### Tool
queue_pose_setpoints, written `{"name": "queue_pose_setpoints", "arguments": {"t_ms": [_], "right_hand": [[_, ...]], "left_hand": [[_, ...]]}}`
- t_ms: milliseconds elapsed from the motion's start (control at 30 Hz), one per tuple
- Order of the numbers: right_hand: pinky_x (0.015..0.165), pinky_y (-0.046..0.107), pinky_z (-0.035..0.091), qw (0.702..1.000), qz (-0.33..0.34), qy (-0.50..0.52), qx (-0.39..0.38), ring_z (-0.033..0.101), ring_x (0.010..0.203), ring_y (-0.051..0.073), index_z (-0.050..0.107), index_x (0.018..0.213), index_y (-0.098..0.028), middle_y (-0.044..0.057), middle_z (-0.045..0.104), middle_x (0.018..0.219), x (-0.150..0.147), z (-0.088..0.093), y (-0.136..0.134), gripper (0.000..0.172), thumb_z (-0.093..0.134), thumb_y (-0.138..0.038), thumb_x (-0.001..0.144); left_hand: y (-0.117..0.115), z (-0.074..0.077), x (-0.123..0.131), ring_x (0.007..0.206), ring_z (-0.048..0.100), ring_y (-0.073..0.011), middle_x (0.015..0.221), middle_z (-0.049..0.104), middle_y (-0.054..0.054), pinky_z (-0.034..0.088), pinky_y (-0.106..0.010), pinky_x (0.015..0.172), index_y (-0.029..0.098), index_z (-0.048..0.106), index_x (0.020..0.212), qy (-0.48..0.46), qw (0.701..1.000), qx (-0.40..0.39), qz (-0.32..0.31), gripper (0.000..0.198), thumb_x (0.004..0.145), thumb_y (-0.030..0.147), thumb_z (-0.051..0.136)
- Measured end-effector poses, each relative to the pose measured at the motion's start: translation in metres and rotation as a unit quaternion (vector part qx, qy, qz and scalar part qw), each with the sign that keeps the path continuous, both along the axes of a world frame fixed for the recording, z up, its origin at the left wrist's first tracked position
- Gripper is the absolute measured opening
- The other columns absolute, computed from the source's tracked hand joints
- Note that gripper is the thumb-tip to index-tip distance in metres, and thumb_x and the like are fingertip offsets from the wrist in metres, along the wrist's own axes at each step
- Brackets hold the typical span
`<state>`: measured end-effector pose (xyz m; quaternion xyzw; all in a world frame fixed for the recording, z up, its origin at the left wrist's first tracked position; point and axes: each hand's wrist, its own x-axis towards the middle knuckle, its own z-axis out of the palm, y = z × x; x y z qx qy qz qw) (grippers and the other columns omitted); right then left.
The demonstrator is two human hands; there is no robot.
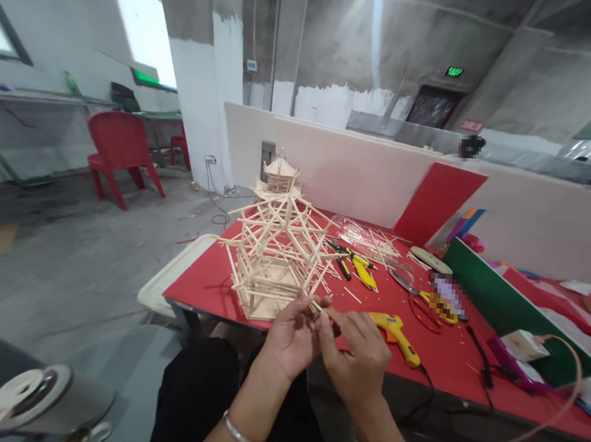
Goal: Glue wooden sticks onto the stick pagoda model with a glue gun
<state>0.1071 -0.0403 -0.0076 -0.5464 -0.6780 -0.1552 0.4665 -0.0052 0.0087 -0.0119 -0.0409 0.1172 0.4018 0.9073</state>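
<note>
A tiered pagoda model [282, 230] built of thin wooden sticks stands upright on the red tabletop. At its front right corner, my left hand [293, 337] is closed with its fingertips around a short wooden stick [319, 307]. My right hand [355, 348] pinches the same stick from the other side, thumb against forefinger. Both hands are near the table's front edge. Just right of my right hand lies a yellow glue gun [393, 330], its nozzle end partly hidden behind the fingers.
Behind the glue gun lie a yellow-handled cutter [364, 273], pliers [341, 249], scissors [416, 292] and loose sticks [369, 242]. A green board [515, 308] and a white plug adapter [524, 345] stand at the right. A red chair [120, 147] is on the floor at left.
</note>
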Motion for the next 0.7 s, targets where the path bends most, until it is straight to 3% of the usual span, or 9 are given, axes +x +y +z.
{"name": "queue_pose_setpoints", "arguments": {"t_ms": [400, 700], "right_hand": [[0.07, 0.03, 0.043, 1.0, 0.004, 0.002, 0.014, 0.058, 0.066, 0.015, 0.069, 0.094, -0.018, 0.004, 0.068, 0.072, -0.0002, 0.001, 0.0009, 0.013, 0.063, -0.021, 0.082], [0.074, 0.031, 0.045, 1.0, 0.018, 0.002, 0.017, 0.062, 0.071, 0.016, 0.067, 0.105, -0.02, 0.005, 0.072, 0.086, -0.0001, -0.001, 0.0015, 0.023, 0.063, -0.018, 0.082]], "left_hand": [[0.0024, -0.0046, -0.0015, 0.061, 0.064, -0.0124, 0.066, 0.068, -0.006, 0.052, -0.023, 0.064, 0.007, 0.067, 0.08, 0.001, 1.0, -0.026, -0.002, 0.013, 0.078, 0.016, 0.057], [0.0006, 0.0002, -0.0008, 0.068, 0.066, -0.0153, 0.07, 0.07, -0.008, 0.052, -0.026, 0.068, 0.011, 0.064, 0.069, 0.015, 0.999, -0.043, 0.01, 0.009, 0.076, 0.012, 0.058]]}}
